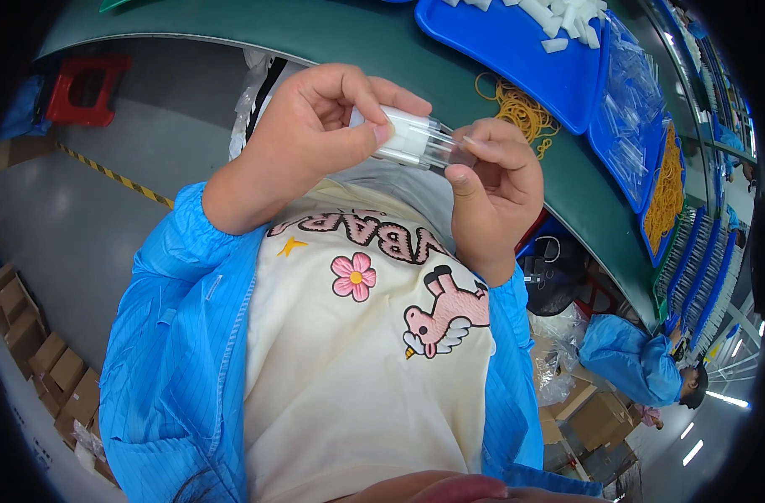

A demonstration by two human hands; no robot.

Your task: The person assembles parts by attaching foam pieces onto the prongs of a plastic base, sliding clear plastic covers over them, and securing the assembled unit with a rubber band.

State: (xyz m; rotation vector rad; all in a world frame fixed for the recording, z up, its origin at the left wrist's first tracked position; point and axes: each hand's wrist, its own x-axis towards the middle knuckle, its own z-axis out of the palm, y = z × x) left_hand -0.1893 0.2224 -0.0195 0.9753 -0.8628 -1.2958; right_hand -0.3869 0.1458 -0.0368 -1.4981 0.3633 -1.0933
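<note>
Over the near edge of the green table, both my hands hold a small bundle of clear plastic tubes (438,149) with a white foam block (409,132) among them. My left hand (311,134) is closed around the white end, its thumb pressed on the foam. At the clear end, my right hand (501,180) pinches the tubes between thumb and fingers. The bundle lies roughly level, tilted slightly down to the right. Whether a rubber band goes around it cannot be made out.
On the green table (349,42) lies a pile of yellow rubber bands (523,113). Beyond it are a blue tray (500,54) with white foam pieces, a tray of clear tubes (625,109) and more rubber bands (666,197). A red stool (85,90) stands left; a co-worker (630,356) sits at right.
</note>
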